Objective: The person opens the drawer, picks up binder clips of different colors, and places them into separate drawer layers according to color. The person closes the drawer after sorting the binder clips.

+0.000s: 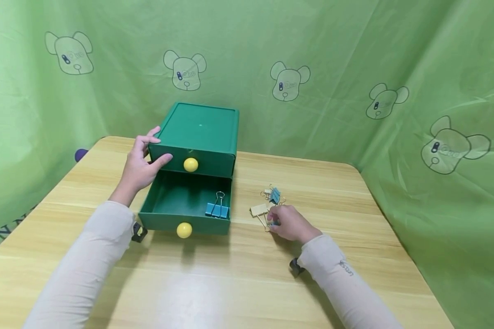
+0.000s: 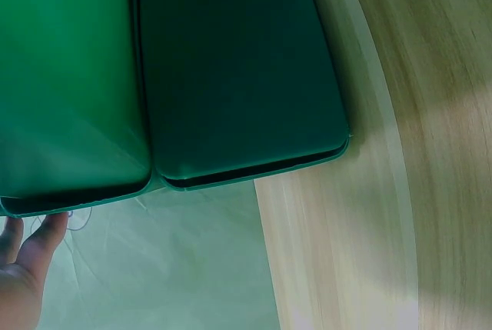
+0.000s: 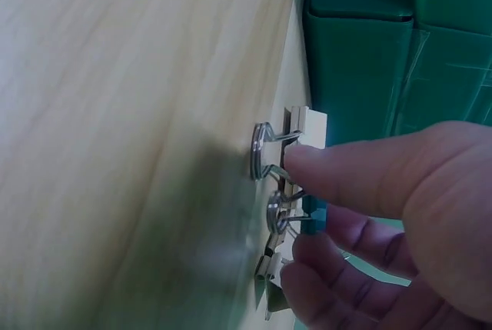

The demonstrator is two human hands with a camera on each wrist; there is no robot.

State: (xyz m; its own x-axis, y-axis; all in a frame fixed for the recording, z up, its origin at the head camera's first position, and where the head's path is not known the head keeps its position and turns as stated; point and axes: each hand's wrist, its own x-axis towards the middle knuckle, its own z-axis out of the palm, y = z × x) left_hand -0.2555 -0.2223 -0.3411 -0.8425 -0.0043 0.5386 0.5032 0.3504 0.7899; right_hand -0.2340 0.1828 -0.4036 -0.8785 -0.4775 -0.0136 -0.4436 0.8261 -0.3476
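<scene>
My left hand [image 1: 142, 167] rests on the front left corner of the green drawer cabinet [image 1: 201, 128], thumb on the front and fingers along the top edge. The lower drawer [image 1: 164, 220] stands pulled out, holding a blue binder clip [image 1: 217, 210] at its right front. On the table to the right, my right hand [image 1: 290, 223] pinches another blue binder clip [image 3: 312, 216] between thumb and fingers, partly hidden by them. Close by its fingertips lie a cream binder clip [image 1: 259, 209] and, farther back, a blue clip [image 1: 275, 195] among smaller clips.
The upper drawer's yellow knob [image 1: 190, 165] is on its shut front; a second yellow knob [image 1: 184, 230] sticks out from the lower one. A wooden table [image 1: 313, 183] carries everything. Green curtain [image 1: 247, 45] with bear-head prints hangs behind and at the sides.
</scene>
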